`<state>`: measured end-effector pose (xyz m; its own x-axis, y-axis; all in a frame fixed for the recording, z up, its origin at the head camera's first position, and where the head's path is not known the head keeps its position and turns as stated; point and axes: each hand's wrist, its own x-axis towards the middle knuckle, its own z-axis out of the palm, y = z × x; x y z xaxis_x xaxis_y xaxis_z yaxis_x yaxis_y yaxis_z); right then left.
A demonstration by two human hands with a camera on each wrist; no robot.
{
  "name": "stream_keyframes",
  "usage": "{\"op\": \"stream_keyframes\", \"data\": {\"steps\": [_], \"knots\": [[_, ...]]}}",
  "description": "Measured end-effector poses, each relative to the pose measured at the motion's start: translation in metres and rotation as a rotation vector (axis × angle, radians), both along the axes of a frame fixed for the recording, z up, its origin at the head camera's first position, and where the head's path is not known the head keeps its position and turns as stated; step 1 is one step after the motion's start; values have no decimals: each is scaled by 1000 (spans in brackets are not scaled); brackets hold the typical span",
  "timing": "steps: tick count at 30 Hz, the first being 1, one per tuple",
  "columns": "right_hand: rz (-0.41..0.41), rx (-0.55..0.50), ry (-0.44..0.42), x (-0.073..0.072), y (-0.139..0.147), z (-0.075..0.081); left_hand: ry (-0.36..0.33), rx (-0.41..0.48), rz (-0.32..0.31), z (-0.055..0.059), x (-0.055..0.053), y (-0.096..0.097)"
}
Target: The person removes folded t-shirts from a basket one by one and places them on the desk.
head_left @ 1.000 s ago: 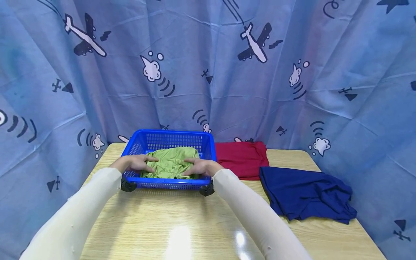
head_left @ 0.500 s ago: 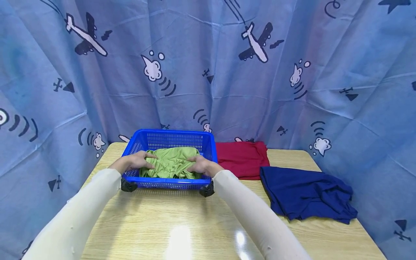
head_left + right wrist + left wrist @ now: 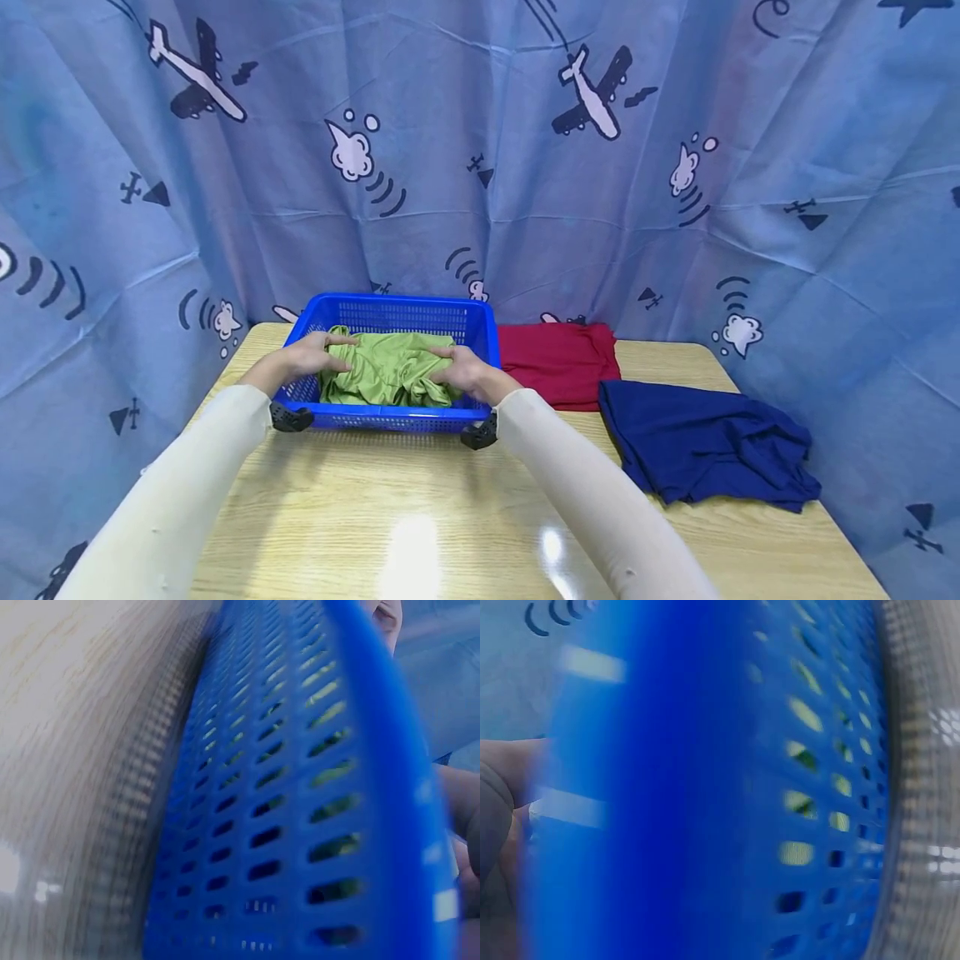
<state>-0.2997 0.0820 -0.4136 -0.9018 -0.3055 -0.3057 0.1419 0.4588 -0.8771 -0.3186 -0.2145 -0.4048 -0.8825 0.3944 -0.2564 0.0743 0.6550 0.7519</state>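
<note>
A crumpled green cloth (image 3: 390,367) lies in the blue plastic basket (image 3: 405,415), seen in the head view. My left hand (image 3: 309,353) reaches over the basket's left side onto the cloth's left end, with thumb and forefinger spread apart. My right hand (image 3: 463,371) touches the cloth's right end, its visible fingers extended inward. The other fingers of both hands are hidden. In the left wrist view the blurred basket wall (image 3: 682,795) hides most of the hand. Green shows through the slots of the basket wall (image 3: 285,787) in the right wrist view.
A folded red cloth (image 3: 558,367) lies right of the basket. Farther right, a folded navy cloth (image 3: 708,442) lies near the table's right side. The wooden table (image 3: 352,508) meets a blue patterned curtain (image 3: 420,167) behind and at both sides.
My left hand has moved slightly left and up, the right slightly up. The green cloth's folds have shifted, and its left end now bunches up by the left hand. The head view has tilted slightly.
</note>
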Motion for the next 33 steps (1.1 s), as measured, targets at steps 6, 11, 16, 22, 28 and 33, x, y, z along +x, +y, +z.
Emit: {"op": "stream_keyframes", "data": {"steps": [6, 11, 16, 22, 28, 33], "knots": [[-4, -76, 6, 1, 3, 10, 6, 47, 8, 9, 0, -4], [-2, -187, -11, 1, 11, 12, 22, 104, 10, 13, 1, -5], [6, -221, 14, 3, 19, 17, 34, 145, 22, 16, 2, -3], [21, -247, 42, 4, 27, 23, 62, 154, -1, 29, 9, 1], [33, -273, 67, 4, 34, 33, 60, 175, -13, 45, 16, 4], [40, -313, 86, 5, 36, 43, 77, 221, -9, 55, 16, 4]]}}
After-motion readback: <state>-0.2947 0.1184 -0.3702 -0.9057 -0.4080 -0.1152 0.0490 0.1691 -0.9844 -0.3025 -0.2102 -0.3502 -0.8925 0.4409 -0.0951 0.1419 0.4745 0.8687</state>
